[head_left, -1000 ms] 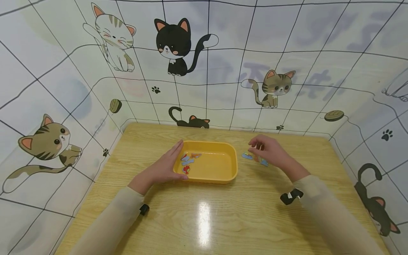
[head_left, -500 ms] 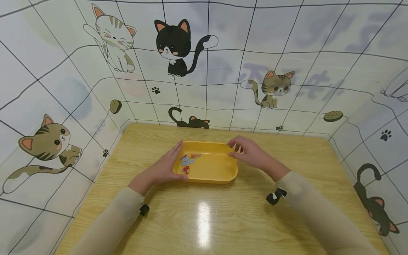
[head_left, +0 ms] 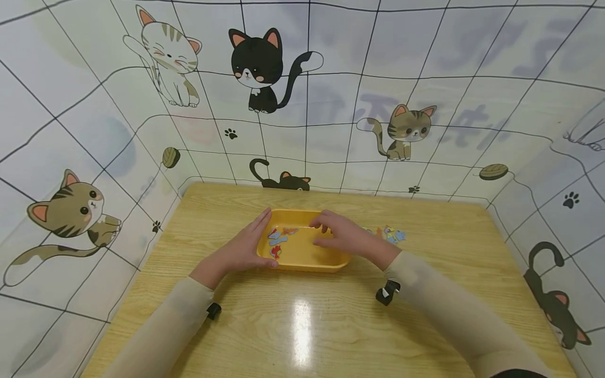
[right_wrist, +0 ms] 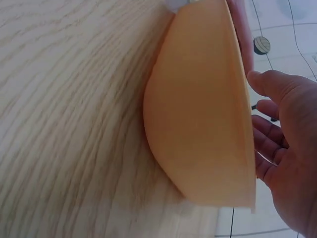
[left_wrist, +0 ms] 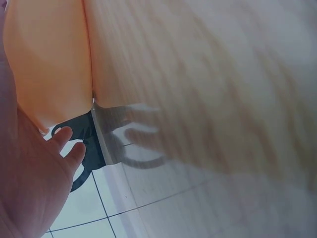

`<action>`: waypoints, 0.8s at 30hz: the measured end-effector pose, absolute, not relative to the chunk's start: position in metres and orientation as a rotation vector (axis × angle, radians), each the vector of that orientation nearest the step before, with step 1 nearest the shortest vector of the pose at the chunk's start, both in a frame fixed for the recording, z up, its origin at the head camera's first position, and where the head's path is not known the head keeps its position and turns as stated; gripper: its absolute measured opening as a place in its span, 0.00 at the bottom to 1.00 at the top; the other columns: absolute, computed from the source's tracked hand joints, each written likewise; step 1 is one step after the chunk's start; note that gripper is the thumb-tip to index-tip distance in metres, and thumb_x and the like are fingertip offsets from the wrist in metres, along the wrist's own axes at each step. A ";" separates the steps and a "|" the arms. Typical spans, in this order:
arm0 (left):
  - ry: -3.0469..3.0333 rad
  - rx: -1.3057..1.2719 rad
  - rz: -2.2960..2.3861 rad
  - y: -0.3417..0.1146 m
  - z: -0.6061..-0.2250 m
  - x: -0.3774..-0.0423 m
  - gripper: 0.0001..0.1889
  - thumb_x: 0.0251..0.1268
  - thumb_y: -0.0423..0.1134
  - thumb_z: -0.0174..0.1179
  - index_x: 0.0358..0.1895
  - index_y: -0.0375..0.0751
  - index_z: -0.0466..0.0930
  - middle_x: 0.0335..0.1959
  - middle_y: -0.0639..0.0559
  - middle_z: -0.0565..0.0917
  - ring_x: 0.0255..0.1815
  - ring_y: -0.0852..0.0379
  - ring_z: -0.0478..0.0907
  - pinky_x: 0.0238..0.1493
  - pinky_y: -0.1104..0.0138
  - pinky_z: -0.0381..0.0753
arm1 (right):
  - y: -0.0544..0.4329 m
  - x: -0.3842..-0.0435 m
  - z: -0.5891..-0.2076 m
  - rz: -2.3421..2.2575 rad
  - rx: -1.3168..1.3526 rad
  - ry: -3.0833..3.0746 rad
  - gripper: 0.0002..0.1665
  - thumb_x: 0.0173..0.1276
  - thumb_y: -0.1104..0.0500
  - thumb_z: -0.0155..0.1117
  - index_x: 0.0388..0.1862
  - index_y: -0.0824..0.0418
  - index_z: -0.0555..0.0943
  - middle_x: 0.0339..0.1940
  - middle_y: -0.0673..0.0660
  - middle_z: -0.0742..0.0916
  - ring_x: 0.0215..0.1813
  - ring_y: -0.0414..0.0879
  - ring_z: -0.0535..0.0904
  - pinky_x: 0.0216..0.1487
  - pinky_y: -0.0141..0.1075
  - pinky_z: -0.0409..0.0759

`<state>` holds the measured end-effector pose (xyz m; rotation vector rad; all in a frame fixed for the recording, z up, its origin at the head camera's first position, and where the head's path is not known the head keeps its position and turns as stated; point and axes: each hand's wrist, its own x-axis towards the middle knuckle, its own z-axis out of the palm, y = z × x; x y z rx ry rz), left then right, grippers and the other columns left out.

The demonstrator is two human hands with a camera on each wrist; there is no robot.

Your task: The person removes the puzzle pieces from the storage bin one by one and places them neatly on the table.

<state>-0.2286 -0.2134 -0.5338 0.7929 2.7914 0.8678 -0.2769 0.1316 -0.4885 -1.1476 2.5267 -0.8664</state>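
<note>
Left of the table's middle sits a shallow yellow tray (head_left: 302, 256), held at its left end by my left hand (head_left: 233, 250). Its thumb lies on the near rim and its fingers reach along to the far corner. Small flat picture pieces lie in the tray's left part: a blue one (head_left: 278, 241), a red one (head_left: 276, 252) and an orange one (head_left: 290, 231) among them. Over the tray's right half hovers my right hand (head_left: 347, 236), fingers bent and thumb apart, nothing seen between them. In the right wrist view it hangs beyond the tray wall (right_wrist: 198, 109).
Just right of the tray, several similar pieces (head_left: 397, 235) lie close together on the wooden table (head_left: 246, 325), partly behind my right hand. White walls (head_left: 331, 94) with grid lines and cartoon cats stand behind the table and at both sides.
My right hand has moved left, from above the pieces on the table to over the tray, so more of those pieces now show. My left hand and the tray have stayed put.
</note>
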 end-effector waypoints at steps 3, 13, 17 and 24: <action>2.792 0.790 0.863 -0.214 -0.534 -0.229 0.78 0.53 0.77 0.77 0.93 0.41 0.35 0.94 0.48 0.39 0.93 0.43 0.43 0.87 0.44 0.54 | 0.118 -0.277 -0.492 -0.845 -1.182 2.500 0.27 0.79 0.53 0.75 0.70 0.65 0.82 0.64 0.63 0.85 0.59 0.55 0.83 0.60 0.49 0.84; 2.784 0.822 0.870 -0.214 -0.533 -0.229 0.78 0.54 0.80 0.75 0.93 0.38 0.36 0.94 0.44 0.40 0.93 0.41 0.43 0.87 0.41 0.55 | 0.072 -0.271 -0.504 -0.798 -1.145 2.513 0.30 0.76 0.50 0.79 0.68 0.64 0.83 0.62 0.59 0.87 0.59 0.51 0.82 0.64 0.46 0.83; 2.780 0.829 0.873 -0.214 -0.533 -0.229 0.78 0.54 0.83 0.71 0.92 0.37 0.37 0.94 0.44 0.40 0.93 0.41 0.43 0.86 0.41 0.55 | 0.060 -0.271 -0.512 -0.806 -1.163 2.507 0.30 0.74 0.50 0.81 0.66 0.66 0.83 0.60 0.58 0.87 0.57 0.50 0.81 0.64 0.44 0.83; 2.768 0.837 0.893 -0.215 -0.533 -0.229 0.78 0.54 0.84 0.69 0.92 0.37 0.37 0.94 0.45 0.39 0.93 0.40 0.43 0.86 0.40 0.55 | 0.041 -0.271 -0.517 -0.743 -1.221 2.513 0.26 0.73 0.53 0.80 0.61 0.65 0.84 0.52 0.55 0.86 0.49 0.46 0.77 0.54 0.38 0.80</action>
